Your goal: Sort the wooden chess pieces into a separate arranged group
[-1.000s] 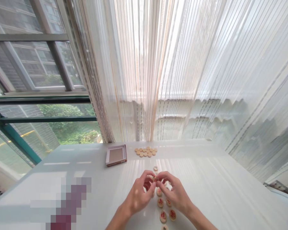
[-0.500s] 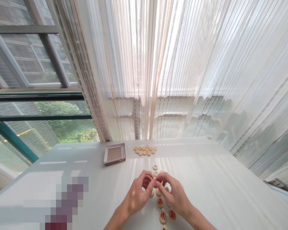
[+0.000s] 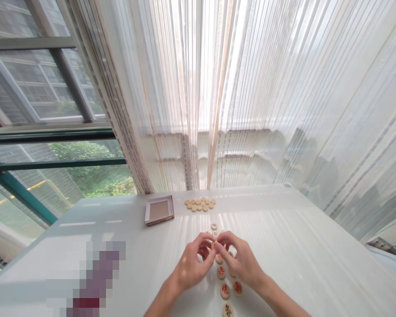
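Observation:
Between my left hand (image 3: 192,264) and my right hand (image 3: 242,262), a round wooden Chinese chess piece (image 3: 214,246) with a red character is held up over the table. Fingertips of both hands close on its edge. Below the hands lie red-marked pieces, among them one piece (image 3: 221,272), a second (image 3: 225,290) and a third (image 3: 238,288). A black-marked piece (image 3: 228,309) is at the bottom edge of the view. Beyond my fingers another black-marked piece (image 3: 214,226) lies in line with them. My hands partly cover several pieces.
Farther back, several pale pieces (image 3: 199,208) form a cluster, no characters visible on them. To its left stands a shallow open box (image 3: 159,210). The white table (image 3: 310,255) reaches back to a sheer curtain (image 3: 251,110). A pixelated patch (image 3: 95,277) covers the left front.
The view has shifted slightly, bringing more of the black-marked piece at the bottom into sight. The held piece now shows its red character more clearly. Both hands still grip it.

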`<state>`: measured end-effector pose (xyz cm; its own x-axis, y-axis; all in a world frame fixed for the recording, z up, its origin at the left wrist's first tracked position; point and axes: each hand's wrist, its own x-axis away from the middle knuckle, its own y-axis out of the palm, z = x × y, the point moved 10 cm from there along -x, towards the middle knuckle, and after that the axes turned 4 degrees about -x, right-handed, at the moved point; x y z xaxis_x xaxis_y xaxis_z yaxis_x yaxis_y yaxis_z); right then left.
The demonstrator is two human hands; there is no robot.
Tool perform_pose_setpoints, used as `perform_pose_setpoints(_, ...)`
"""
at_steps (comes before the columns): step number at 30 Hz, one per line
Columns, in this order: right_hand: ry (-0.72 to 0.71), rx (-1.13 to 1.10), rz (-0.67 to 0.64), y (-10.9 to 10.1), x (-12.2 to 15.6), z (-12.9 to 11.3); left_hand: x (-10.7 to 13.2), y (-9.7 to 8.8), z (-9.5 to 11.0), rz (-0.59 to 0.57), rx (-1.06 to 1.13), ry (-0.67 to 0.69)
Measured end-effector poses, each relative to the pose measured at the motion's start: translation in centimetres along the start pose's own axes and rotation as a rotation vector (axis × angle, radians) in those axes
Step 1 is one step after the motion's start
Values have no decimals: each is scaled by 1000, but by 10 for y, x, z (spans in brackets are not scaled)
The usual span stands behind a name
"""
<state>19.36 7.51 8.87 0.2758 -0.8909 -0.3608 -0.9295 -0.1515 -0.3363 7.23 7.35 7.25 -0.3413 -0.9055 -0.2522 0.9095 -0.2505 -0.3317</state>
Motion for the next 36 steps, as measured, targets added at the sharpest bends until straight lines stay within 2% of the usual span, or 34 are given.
perform_pose_setpoints(9, 31, 41, 35, -3, 1, 9, -1, 8, -6, -36, 6, -22)
perform_pose_setpoints(14, 37, 55, 32, -3, 1, 8, -1, 7, -8, -29, -11, -12)
perform_pose_setpoints(20, -39, -16, -2, 2, -1, -2, -4, -4, -26, 39, 141, -72)
perform_pose_setpoints(24, -46, -30, -26, 5, -3, -1, -6, -5, -31, 65, 174, -91)
perform_pose_setpoints(30, -61, -13, -40, 5, -1, 0, -4, -4, -27, 65, 209, -110)
perform_pose_setpoints(36, -30, -14, -15, -1, -2, 0, -3, -3, -23, 40, 145, -74)
